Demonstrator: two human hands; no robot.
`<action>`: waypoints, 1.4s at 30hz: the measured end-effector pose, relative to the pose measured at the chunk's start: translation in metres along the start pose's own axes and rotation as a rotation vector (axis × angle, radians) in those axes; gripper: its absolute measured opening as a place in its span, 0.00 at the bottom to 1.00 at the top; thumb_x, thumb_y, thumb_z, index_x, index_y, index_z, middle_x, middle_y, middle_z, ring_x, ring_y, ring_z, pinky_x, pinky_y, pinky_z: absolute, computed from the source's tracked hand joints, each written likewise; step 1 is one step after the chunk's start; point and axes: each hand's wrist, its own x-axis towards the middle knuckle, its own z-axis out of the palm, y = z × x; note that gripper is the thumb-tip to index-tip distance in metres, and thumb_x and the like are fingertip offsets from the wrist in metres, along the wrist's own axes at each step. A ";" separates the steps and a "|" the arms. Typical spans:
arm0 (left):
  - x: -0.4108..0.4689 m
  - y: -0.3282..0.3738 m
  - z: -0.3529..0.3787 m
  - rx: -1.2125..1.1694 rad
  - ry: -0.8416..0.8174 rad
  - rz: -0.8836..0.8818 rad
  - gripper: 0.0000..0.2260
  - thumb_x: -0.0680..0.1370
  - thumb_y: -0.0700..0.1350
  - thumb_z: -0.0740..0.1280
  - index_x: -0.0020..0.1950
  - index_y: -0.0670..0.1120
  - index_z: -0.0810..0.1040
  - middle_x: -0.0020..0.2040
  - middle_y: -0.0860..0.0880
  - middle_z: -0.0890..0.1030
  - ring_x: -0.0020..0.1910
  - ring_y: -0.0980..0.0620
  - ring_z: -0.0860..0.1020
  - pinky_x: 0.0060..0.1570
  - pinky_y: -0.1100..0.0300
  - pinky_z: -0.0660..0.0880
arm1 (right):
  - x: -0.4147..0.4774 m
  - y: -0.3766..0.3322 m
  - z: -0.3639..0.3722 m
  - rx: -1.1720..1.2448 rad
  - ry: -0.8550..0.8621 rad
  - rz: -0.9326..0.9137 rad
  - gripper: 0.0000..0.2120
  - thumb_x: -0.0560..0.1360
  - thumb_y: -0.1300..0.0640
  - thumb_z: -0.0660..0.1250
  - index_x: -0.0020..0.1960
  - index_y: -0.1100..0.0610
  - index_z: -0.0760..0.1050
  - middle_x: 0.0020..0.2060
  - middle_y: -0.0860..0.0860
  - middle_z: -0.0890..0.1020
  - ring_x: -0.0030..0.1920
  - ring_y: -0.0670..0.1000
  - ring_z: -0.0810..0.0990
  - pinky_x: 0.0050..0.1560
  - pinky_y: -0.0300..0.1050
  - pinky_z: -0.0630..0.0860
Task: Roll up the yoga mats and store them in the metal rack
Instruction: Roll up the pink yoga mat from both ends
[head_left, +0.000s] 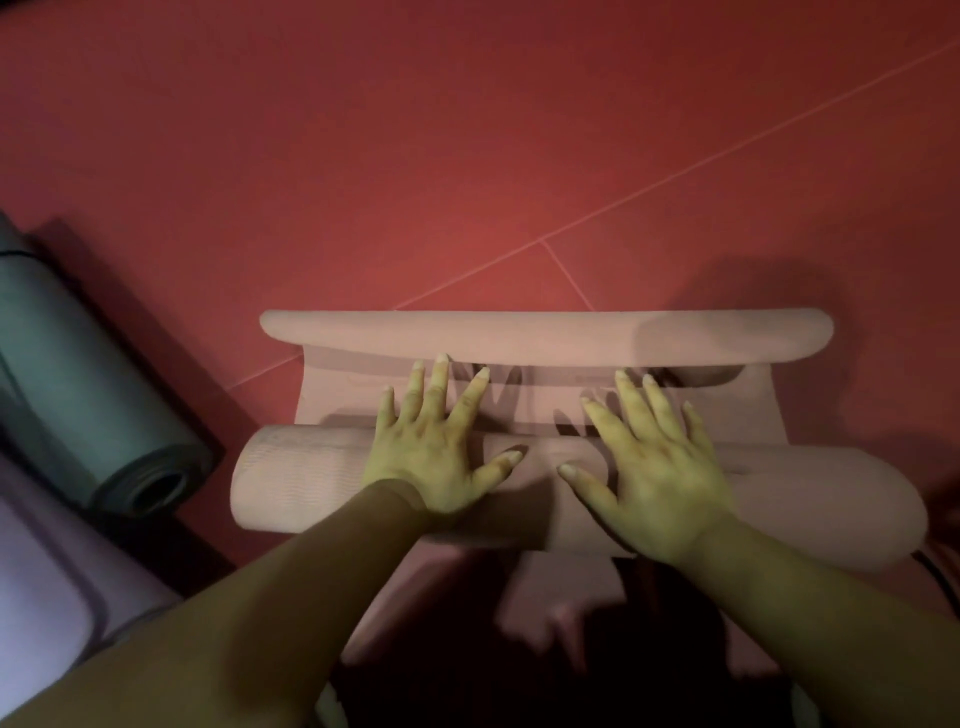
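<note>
**A:** What is seen under everything?

**B:** A red floor (467, 130) is seen across the whole upper part of the frame. It is crossed by thin pale lines (675, 171). The room is dimly lit, and dark shadows are thrown on the floor at the right.

**A:** What else is laid on it?

**B:** A grey mat (78, 364) is rolled up at the left edge, with its round open end turned toward the bottom. A pale purple mat (41, 597) is spread flat in the lower left corner, just beside it.

**A:** Where is the mat that is being worked on?

**B:** The pink mat (311, 483) is found in the middle. Most of it is wound into a thick roll that lies from left to right. A short flat piece is left above the roll, and its curled end (519, 332) is lifted a little off the floor.

**A:** How are the hands placed?

**B:** The left hand (431, 452) and the right hand (654, 478) are laid flat on top of the roll, side by side near its middle. The fingers (441, 374) are kept straight and spread, and they reach over onto the flat piece. Nothing is gripped; the roll is only pressed.
</note>
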 end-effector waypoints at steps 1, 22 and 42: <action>0.001 0.000 -0.001 -0.005 0.005 -0.001 0.43 0.69 0.79 0.41 0.80 0.62 0.35 0.82 0.46 0.36 0.81 0.44 0.35 0.78 0.39 0.39 | 0.003 0.001 0.000 -0.004 -0.019 0.009 0.42 0.75 0.23 0.44 0.81 0.45 0.58 0.82 0.54 0.54 0.82 0.57 0.48 0.77 0.66 0.54; 0.015 0.000 -0.014 0.008 -0.057 -0.043 0.42 0.72 0.79 0.40 0.80 0.62 0.33 0.81 0.48 0.32 0.81 0.42 0.35 0.77 0.38 0.38 | 0.035 0.005 -0.016 0.084 0.281 -0.032 0.30 0.73 0.40 0.62 0.68 0.57 0.76 0.68 0.60 0.75 0.70 0.64 0.70 0.69 0.61 0.67; 0.050 -0.005 -0.024 -0.015 -0.074 -0.060 0.42 0.72 0.78 0.42 0.82 0.61 0.38 0.82 0.46 0.35 0.81 0.42 0.38 0.78 0.38 0.40 | 0.040 -0.008 -0.018 0.043 -0.051 0.103 0.40 0.75 0.26 0.42 0.82 0.43 0.49 0.83 0.49 0.45 0.81 0.52 0.38 0.79 0.63 0.40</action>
